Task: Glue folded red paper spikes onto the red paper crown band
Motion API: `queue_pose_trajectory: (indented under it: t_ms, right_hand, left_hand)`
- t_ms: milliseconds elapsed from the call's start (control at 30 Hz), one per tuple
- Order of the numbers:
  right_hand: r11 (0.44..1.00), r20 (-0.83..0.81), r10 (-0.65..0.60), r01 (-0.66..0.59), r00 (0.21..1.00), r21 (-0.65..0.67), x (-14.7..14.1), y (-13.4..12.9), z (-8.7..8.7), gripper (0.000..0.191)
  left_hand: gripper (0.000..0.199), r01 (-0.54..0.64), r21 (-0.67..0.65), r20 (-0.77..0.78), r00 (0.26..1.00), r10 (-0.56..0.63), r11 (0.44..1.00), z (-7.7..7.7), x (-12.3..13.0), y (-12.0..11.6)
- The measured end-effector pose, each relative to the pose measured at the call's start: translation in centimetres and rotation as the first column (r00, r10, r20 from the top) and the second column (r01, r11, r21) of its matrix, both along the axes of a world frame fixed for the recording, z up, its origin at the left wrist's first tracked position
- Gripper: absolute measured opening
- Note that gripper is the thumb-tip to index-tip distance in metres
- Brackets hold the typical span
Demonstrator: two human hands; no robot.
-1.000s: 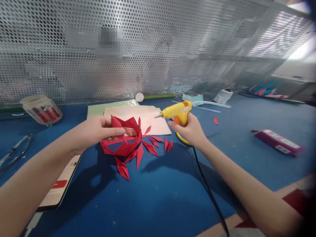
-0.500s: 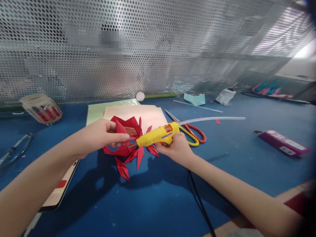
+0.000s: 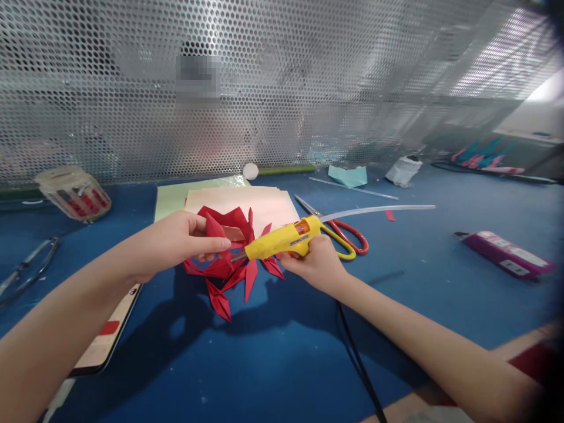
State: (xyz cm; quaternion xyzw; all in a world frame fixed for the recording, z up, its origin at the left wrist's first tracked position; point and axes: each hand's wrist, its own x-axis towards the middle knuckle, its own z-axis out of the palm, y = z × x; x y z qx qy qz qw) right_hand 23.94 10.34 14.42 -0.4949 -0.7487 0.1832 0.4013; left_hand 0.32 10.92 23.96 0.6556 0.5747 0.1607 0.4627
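My left hand (image 3: 180,238) pinches a piece of a folded red paper model (image 3: 224,270), whose pointed parts spread out over the blue table. A yellow glue gun (image 3: 282,239) is in my right hand (image 3: 318,263), with fingers wrapped round its handle. Its metal nozzle points left and is at the red paper, close to my left fingertips; whether it touches cannot be told. A long clear glue stick (image 3: 379,210) sticks out of the back of the gun, and a black cord hangs below.
Scissors (image 3: 348,235) lie behind my right hand. Pale paper sheets (image 3: 242,200) lie behind the model. A phone (image 3: 103,341) is under my left forearm. Around stand or lie a clear jar (image 3: 74,194), a purple packet (image 3: 506,254), teal paper (image 3: 348,176) and a perforated metal screen (image 3: 273,76).
The glue gun has shifted very slightly right, and the free end of its glue stick sits a little higher. My left hand and the red model look almost unmoved.
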Motion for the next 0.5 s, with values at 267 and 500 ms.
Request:
queue_pose_trajectory:
  t_ms: [267, 500]
  right_hand:
    - [1.0, -0.001, -0.018, 0.018, 1.0, 0.003, -0.04, -0.03, 0.04, 0.022]
    - [0.999, 0.01, -0.038, 0.038, 0.999, 0.01, -0.07, -0.08, 0.15, 0.023]
  left_hand:
    - [0.026, -0.007, 0.003, -0.027, 1.0, 0.007, 1.0, -0.19, -0.11, 0.05]
    - [0.027, 0.0, 0.001, -0.021, 1.0, 0.001, 1.0, -0.17, -0.12, 0.26]
